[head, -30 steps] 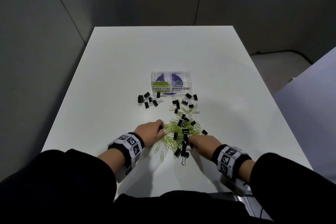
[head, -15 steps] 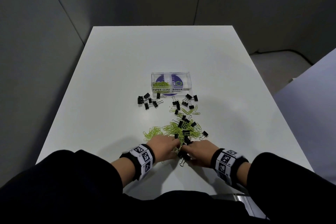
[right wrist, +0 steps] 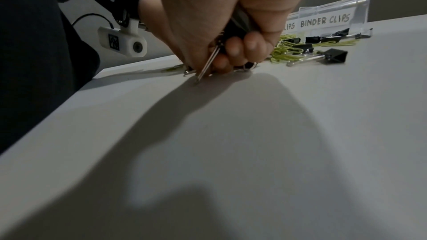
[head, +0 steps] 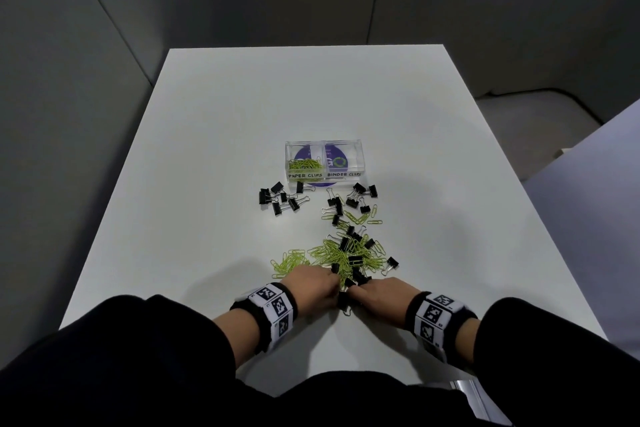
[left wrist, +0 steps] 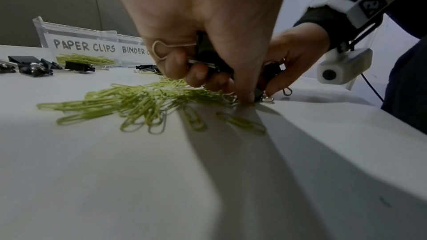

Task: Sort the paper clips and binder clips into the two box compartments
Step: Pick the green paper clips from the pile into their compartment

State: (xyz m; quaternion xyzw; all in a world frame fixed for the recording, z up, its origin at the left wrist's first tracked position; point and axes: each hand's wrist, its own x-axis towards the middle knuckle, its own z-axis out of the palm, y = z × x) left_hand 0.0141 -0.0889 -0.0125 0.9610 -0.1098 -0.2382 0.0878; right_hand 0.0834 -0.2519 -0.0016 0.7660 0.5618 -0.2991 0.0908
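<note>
Bench: white bench (head: 214, 149), carrying the box and all loose clips.
Box: clear two-compartment box (head: 323, 145) near the bench centre, labelled PAPER CLIPS on the left half and BINDER CLIPS on the right.
Paper-clip compartment: holds a small heap of green paper clips (head: 304, 165).
Binder-clip compartment: no clips can be made out inside (the view through the clear wall is poor).
Loose binder clips: a black cluster (head: 278, 198) just in front of the box to the left; a second group (head: 360, 196) in front to the right.
Mixed pile: green paper clips and black binder clips tangled together (head: 346, 255), between the box and the hands.
Left hand: left hand (left wrist: 198, 25) at the near edge of the pile, grip closed, fingers curled round black binder clips (left wrist: 208, 61), a wire handle showing at the fingertips.
Right hand: right hand (right wrist: 221, 12) just beside the left, grip likewise closed on a bunch of binder clips (right wrist: 233, 28), fingertips down at the bench.
</note>
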